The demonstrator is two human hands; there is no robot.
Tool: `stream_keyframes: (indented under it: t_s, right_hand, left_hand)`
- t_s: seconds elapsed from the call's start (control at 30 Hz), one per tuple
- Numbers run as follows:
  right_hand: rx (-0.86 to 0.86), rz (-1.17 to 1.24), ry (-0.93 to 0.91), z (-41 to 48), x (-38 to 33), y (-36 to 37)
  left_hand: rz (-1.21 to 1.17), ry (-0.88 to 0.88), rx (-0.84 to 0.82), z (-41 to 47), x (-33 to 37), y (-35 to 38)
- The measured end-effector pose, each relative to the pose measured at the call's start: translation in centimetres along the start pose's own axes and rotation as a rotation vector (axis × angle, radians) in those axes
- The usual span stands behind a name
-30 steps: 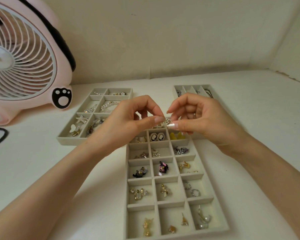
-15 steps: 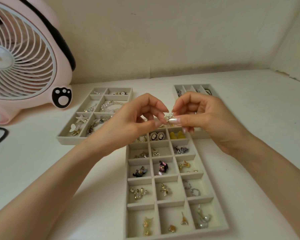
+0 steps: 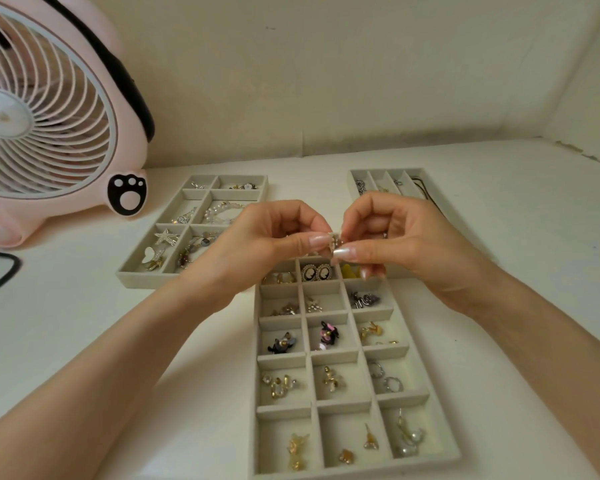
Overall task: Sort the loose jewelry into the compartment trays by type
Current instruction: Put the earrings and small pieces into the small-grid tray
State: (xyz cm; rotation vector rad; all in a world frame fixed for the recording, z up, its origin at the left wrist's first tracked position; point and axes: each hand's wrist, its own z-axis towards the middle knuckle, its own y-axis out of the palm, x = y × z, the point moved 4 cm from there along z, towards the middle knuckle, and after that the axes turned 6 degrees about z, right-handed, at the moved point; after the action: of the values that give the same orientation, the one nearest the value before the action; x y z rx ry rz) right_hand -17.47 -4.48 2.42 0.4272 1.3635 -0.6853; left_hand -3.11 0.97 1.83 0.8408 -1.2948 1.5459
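**Q:** What is at the left?

**A:** A pink desk fan [image 3: 49, 116] stands at the far left of a white table [image 3: 84, 341]. Just right of it lies a grey compartment tray [image 3: 132, 278] holding brooches and beaded pieces.

**Q:** And the hands?

**A:** They meet mid-scene, raised above the table. The left hand [image 3: 257, 244] and the right hand [image 3: 413, 244] both pinch one small silver-and-gold jewelry piece [image 3: 336, 241] between thumb and forefinger, with the other fingers curled in. The piece is too small to tell its type.

**Q:** What lies beneath them?

**A:** A long tray [image 3: 281, 357] runs from under the hands toward the near edge. It is three compartments wide, and most hold small earrings. A cameo pair [image 3: 316, 271] sits in the middle column, just below the fingertips.

**Q:** Further right?

**A:** A third tray [image 3: 374, 172] lies at the far right, partly hidden behind the right hand. It holds chains in narrow slots.
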Motion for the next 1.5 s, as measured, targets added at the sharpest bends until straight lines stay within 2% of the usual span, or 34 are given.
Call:
stream_keyframes:
  t_s: [0.1, 0.27, 0.57, 1.37, 1.5]
  right_hand:
    - [-0.036, -0.058, -0.041, -0.3, -0.5, 0.2]
    - [0.045, -0.141, -0.201, -0.4, -1.2, -0.4]
    - [0.036, -0.354, -0.291, -0.5, -0.9, -0.3]
    - [-0.017, -0.518, -0.326, -0.5, -0.7, -0.5]
    - [-0.007, -0.569, -0.281, -0.4, -0.4, -0.2]
  left_hand:
    - [-0.042, -0.015, -0.001, 0.0, 0.0, -0.1]
    - [0.016, -0.041, -0.03, -0.1, 0.2, 0.1]
    - [-0.007, -0.068, -0.077, -0.1, 0.0, 0.4]
    - [0.134, -0.07, -0.131, -0.1, -0.6, 0.2]
    - [0.159, -0.118, -0.064, 0.1, -1.2, -0.5]
